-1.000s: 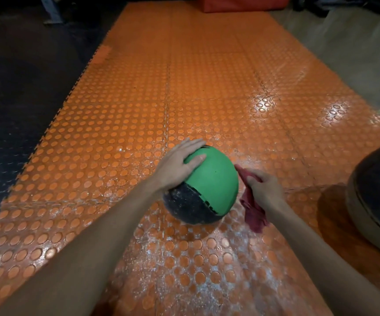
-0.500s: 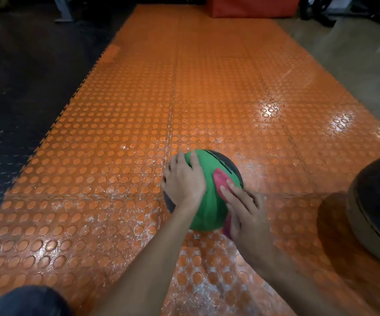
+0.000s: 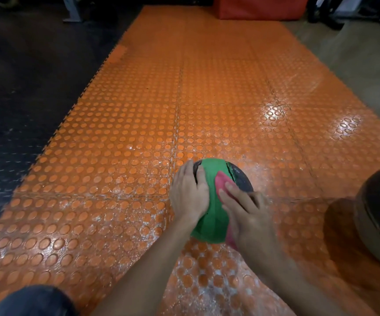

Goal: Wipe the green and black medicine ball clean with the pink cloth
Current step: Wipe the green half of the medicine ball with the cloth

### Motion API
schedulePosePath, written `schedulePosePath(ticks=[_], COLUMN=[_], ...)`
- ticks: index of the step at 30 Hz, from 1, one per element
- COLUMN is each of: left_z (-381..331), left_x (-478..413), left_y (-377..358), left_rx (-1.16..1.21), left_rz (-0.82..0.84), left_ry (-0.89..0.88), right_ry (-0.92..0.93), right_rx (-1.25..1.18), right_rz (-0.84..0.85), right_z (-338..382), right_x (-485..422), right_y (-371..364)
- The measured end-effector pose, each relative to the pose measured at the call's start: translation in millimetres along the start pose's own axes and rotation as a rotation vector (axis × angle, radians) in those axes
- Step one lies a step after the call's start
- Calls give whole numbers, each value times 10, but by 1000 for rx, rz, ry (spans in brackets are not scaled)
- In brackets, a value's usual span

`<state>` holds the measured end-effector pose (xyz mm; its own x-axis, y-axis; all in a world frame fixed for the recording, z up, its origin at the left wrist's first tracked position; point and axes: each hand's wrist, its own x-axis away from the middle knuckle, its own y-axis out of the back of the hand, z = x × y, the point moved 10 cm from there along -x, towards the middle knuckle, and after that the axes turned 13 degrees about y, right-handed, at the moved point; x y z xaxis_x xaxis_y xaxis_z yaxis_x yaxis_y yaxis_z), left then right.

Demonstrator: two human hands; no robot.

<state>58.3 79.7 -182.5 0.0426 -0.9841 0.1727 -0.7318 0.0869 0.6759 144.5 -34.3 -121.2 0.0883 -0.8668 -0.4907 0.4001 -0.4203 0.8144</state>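
Resting your left hand (image 3: 189,197), fingers spread, on the medicine ball (image 3: 210,221) at lower centre of the frame, you press the pink cloth (image 3: 220,183) onto it with your flat-fingered right hand (image 3: 248,217).

A second ago the right hand (image 3: 246,215) gripped the bunched cloth (image 3: 221,183) just beside the right flank of the ball (image 3: 209,215). Now it lies on the ball with fingers flat, pressing the cloth onto the green panel. The left hand (image 3: 189,195) has slid from the top to the ball's left side. The ball has turned: its black part, once low and near, now shows at the far upper right. A dark knee (image 3: 34,302) has entered the bottom left corner.
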Motion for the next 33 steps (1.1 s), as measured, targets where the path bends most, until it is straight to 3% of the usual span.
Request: schedulePosePath(ticks=[2, 7, 9, 12, 15, 17, 20, 24, 29, 33], left_z=[21, -41, -18, 44, 42, -75, -186, -174, -77, -75], left_x=[78, 172, 142, -26, -103, -8, 101, 95, 117, 177], left_y=[30, 54, 74, -8, -135, -152, -163, -99, 8, 50], left_rx=[7, 12, 22, -40, -69, -132, -183, -151, -133, -133], left_rz=[9, -24, 14, 139, 223, 163, 145, 177, 186, 214], left_ry=[-60, -144, -136, -4, 183, 106, -55, -111, -100, -107], right_ry=[47, -213, -232, -101, 17, 20, -178, -467, -158, -401], right_rx=[41, 28, 40, 109, 100, 123, 97, -224, -51, -294], right_rz=[47, 149, 193, 226, 132, 130, 163, 131, 26, 92], right_z=[55, -469, -489, -81, 213, 212, -209, -748, -123, -701], right_x=[-81, -733, -733, -422, -112, -101, -224, -166, -190, -208], right_y=[-12, -158, -208, -167, -48, 55, 103, -6, 104, -63])
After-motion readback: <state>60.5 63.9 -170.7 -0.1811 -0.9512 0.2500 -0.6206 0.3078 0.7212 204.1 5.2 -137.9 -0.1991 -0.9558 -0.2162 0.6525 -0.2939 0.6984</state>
